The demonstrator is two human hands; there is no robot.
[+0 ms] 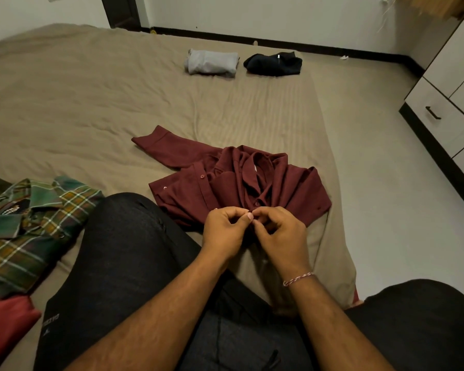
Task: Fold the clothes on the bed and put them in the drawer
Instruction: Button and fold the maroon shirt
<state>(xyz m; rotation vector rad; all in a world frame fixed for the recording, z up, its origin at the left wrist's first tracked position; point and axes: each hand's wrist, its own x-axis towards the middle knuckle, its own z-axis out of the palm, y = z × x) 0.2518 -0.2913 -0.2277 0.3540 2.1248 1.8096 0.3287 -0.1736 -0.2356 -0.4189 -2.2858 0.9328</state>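
Observation:
A maroon button shirt [225, 180] lies crumpled on the bed [91, 103] in front of me, one sleeve stretched out to the left. My left hand [223, 231] and my right hand [279, 234] meet at the shirt's near edge, and the fingertips of both pinch its button placket. A green plaid shirt [30, 226] lies spread at my left. A folded grey garment [212, 62] and a folded dark garment [273, 64] sit side by side at the far end of the bed. A white drawer [445, 121] with a dark handle is shut at the right.
A red cloth [3, 325] lies at the lower left by my knee. My legs in dark trousers [123, 263] rest on the bed's near part. The cabinet [461, 65] stands along the right wall with pale floor [386, 170] between it and the bed.

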